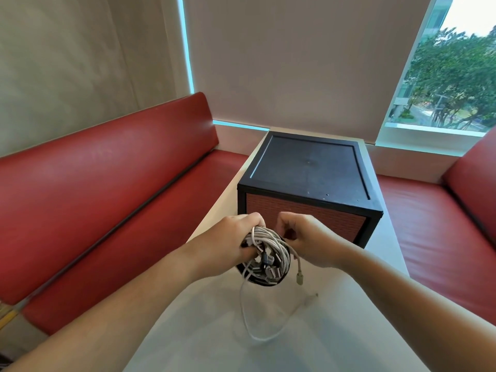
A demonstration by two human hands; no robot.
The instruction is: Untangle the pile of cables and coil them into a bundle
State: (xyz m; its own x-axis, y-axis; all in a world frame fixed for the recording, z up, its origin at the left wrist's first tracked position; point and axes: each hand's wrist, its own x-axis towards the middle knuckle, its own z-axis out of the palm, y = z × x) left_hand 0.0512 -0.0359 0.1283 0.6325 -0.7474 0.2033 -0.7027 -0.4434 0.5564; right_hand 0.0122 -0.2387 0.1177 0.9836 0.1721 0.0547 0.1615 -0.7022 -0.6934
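- While most of the strands already sit in one ring, the coil point(271, 253) is not finished: log the task as well along, judged from the wound loops and the plugs gathered in the ring's lower half.
- Left over: a white tail point(243, 312) and a short grey tail point(296, 261) have not yet been wound in. No tie or wrap round the bundle is visible.
- Position: you hold the coil above the near half of the tabletop point(335, 331), in front of the black box point(308, 167), which stands at 12 o'clock from it.
- Your left grip point(228, 242) has its fingers curled round the ring's 10 o'clock side, carrying its weight.
- Your right grip point(306, 237) is curled at the ring's 2 o'clock edge. It appears to pinch the grey tail where that leaves the coil, though the contact itself is hidden.
- Orientation: the ring's open face tilts up toward you, and its longer span runs roughly 12 to 6 o'clock.
- The grey tail hangs off the 4 o'clock side, plug pointing to 6 o'clock.
- The white tail drops from the 7 o'clock edge toward 6 o'clock, bends on the tabletop, then runs back toward 1 o'clock.
- Red benches point(107, 183) flank the tabletop.
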